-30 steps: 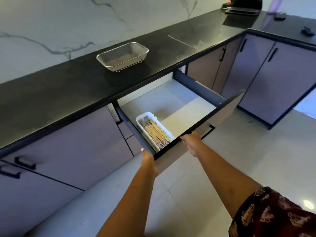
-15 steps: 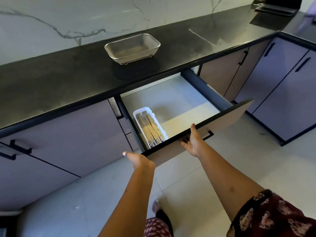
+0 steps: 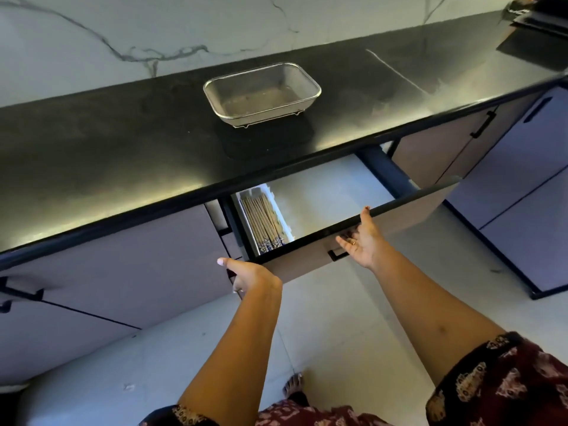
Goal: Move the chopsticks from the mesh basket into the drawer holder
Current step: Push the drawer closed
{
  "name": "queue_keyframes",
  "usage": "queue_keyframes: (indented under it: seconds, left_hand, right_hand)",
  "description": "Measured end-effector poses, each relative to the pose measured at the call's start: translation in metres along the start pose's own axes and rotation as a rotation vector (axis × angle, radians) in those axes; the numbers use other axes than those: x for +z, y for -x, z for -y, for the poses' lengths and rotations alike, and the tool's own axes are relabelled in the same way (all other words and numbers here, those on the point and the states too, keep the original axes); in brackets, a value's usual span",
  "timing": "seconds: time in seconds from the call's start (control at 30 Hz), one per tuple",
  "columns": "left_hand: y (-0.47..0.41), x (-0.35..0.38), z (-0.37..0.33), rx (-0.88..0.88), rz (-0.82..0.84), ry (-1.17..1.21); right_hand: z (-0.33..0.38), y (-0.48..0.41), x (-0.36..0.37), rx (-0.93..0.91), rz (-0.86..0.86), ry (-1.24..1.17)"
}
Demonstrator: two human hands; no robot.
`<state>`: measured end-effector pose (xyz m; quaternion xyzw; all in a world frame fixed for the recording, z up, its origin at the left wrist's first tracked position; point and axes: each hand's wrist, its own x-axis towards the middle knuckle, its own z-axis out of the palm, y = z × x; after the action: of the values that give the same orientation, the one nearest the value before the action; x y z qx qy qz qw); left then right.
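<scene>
The mesh basket (image 3: pixel 262 93) stands on the black counter (image 3: pixel 123 155) with nothing visible inside it. Below it the drawer (image 3: pixel 384 219) is partly slid in under the counter. A white holder (image 3: pixel 281 218) at the drawer's left side is full of wooden chopsticks (image 3: pixel 262 222). My left hand (image 3: pixel 249 273) is flat against the left end of the drawer front, fingers spread. My right hand (image 3: pixel 361 239) presses open-palmed on the drawer front just below its top edge, beside the black handle (image 3: pixel 336 255). Neither hand holds anything.
Closed grey cabinets with black handles flank the drawer (image 3: pixel 107 272) and run along the right (image 3: pixel 522 186). A marble wall (image 3: pixel 153 32) backs the counter. A dark tray (image 3: pixel 541 23) lies at the far right corner. Pale floor tiles (image 3: pixel 322 318) lie below; a foot (image 3: pixel 293 384) shows.
The drawer has slid inward under the counter, covering the holder's far end. Both hands followed it, moving from its top edge to flat on its front.
</scene>
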<state>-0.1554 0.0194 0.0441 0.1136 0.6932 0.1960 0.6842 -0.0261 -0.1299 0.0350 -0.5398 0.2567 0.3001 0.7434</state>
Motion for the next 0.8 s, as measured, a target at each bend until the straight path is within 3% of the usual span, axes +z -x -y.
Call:
queue_keyframes:
  seconds: [0.07, 0.17, 0.27, 0.4, 0.53, 0.8]
  left_hand:
    - [-0.004, 0.007, -0.005, 0.025, 0.115, 0.032]
    - [-0.011, 0.022, -0.022, 0.119, 0.311, -0.139]
    - [-0.011, 0.046, -0.043, 0.105, 0.337, -0.083]
    - [-0.011, 0.077, -0.061, -0.075, 0.378, 0.319]
    - [-0.018, 0.104, -0.07, -0.014, 0.524, 0.218]
    - [-0.027, 0.148, -0.061, 0.052, 0.47, 0.313]
  right_hand:
    - [0.004, -0.011, 0.011, 0.005, -0.005, 0.005]
    - [0.012, -0.029, 0.038, 0.019, 0.038, 0.014]
    - [0.022, -0.043, 0.066, 0.02, 0.079, 0.024]
    - [0.029, -0.058, 0.093, 0.032, 0.143, 0.057]
    - [0.038, -0.075, 0.113, 0.062, 0.224, 0.086]
    - [0.052, -0.108, 0.131, 0.175, 0.34, 0.217]
